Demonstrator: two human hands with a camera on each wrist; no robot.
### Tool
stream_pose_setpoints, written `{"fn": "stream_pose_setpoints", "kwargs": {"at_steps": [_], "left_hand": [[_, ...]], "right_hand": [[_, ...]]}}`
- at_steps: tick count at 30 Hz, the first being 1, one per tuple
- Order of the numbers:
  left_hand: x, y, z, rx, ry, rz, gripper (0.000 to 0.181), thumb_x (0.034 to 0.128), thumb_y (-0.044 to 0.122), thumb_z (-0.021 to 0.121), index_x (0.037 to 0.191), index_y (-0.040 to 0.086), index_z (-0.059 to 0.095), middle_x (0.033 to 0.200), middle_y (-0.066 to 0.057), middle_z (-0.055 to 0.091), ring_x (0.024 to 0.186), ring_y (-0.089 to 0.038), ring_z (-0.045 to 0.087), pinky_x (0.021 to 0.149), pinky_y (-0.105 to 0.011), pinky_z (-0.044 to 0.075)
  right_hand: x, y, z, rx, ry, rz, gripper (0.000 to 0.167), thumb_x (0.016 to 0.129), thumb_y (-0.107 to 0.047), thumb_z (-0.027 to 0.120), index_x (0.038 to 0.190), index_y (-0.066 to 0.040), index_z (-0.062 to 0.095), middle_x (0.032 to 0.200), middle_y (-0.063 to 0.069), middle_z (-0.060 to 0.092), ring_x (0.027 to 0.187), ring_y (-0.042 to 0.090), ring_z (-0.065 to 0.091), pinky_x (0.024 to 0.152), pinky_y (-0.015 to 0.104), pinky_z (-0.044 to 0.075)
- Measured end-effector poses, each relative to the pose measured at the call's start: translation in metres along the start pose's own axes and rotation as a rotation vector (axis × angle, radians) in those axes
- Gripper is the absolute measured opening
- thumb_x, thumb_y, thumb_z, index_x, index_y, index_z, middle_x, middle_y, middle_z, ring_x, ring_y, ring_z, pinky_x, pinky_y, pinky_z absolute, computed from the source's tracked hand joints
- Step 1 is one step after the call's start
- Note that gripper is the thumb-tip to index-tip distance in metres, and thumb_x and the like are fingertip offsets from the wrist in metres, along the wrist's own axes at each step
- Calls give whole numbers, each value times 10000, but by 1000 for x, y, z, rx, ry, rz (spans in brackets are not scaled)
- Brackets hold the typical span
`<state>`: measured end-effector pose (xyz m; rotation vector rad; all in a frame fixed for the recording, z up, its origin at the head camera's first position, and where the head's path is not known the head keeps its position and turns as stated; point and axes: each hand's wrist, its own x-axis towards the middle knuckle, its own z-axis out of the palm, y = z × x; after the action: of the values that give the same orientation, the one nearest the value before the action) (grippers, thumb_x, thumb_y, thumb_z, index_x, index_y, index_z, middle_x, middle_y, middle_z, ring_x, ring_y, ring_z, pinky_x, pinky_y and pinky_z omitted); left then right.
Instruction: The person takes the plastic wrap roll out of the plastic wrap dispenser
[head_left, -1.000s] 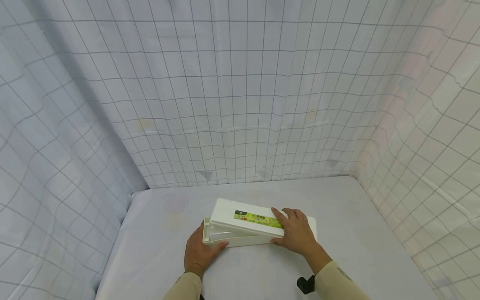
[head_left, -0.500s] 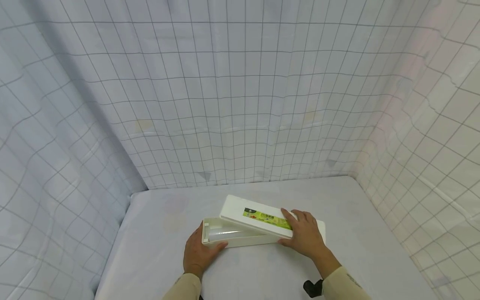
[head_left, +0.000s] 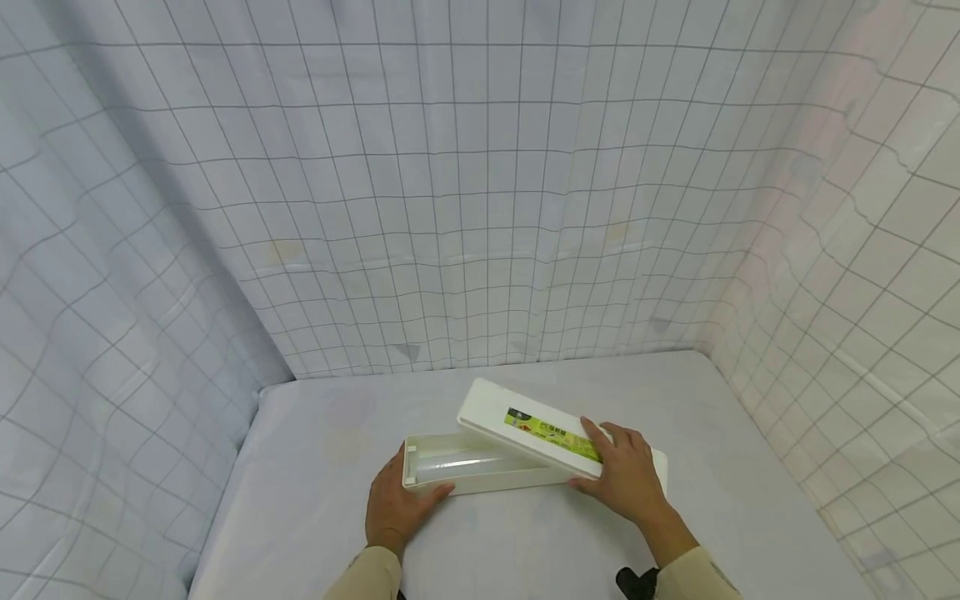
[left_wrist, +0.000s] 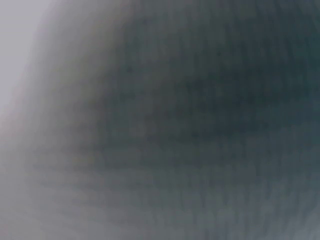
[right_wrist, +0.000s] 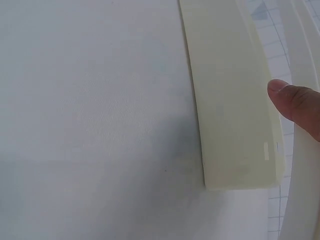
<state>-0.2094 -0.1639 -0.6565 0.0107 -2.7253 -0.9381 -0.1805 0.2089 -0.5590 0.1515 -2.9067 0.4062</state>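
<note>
A long cream box (head_left: 480, 482) lies on the table, its left part uncovered, with a clear roll or tube (head_left: 457, 465) inside. The left hand (head_left: 397, 504) grips the box's left end, thumb along the front wall. Askew over the right part of the box is a white lid (head_left: 491, 408) with a green label (head_left: 551, 432), tilted and gripped by the right hand (head_left: 626, 479), fingers on top and thumb at the front edge. In the right wrist view the right thumb (right_wrist: 297, 105) lies between the lid (right_wrist: 305, 170) and the box (right_wrist: 235, 110). Blurred fabric fills the left wrist view.
The white-covered table (head_left: 300, 500) extends around the box. Grid-patterned white curtains (head_left: 480, 208) hang behind it and on both sides. A black object (head_left: 637, 582) sits at the right sleeve (head_left: 693, 577).
The right hand has moved the lid to the right, and the lid has turned more askew. More of the box's inside shows. The left hand has stayed at the box's left end.
</note>
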Motion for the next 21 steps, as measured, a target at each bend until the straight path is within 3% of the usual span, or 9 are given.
{"fn": "stream_pose_setpoints", "kwargs": {"at_steps": [6, 17, 21], "left_hand": [[0, -2, 1, -2, -2, -4, 1163, 680, 707, 818, 1553, 66, 392, 1397, -191, 627, 1298, -392, 583, 1129, -535, 464], [-1, -3, 4, -10, 67, 37, 1136, 649, 687, 849, 1511, 62, 452, 1329, -179, 670, 1217, -389, 632, 1058, -541, 508], [-1, -3, 5, -11, 65, 44, 1142, 643, 682, 855, 1516, 69, 447, 1315, -177, 677, 1206, -384, 640, 1052, -536, 516]], "right_hand": [[-5, 8, 0, 29, 24, 54, 1069, 663, -580, 902, 1554, -209, 442, 1412, 200, 547, 1256, 443, 491, 1078, 639, 419], [-11, 30, 1, 56, 18, 139, 1050, 709, -570, 873, 1562, -171, 409, 1433, 243, 513, 1258, 497, 483, 1064, 673, 394], [-13, 40, 2, 74, 20, 157, 1059, 715, -564, 869, 1569, -160, 390, 1440, 244, 503, 1259, 509, 473, 1056, 678, 386]]}}
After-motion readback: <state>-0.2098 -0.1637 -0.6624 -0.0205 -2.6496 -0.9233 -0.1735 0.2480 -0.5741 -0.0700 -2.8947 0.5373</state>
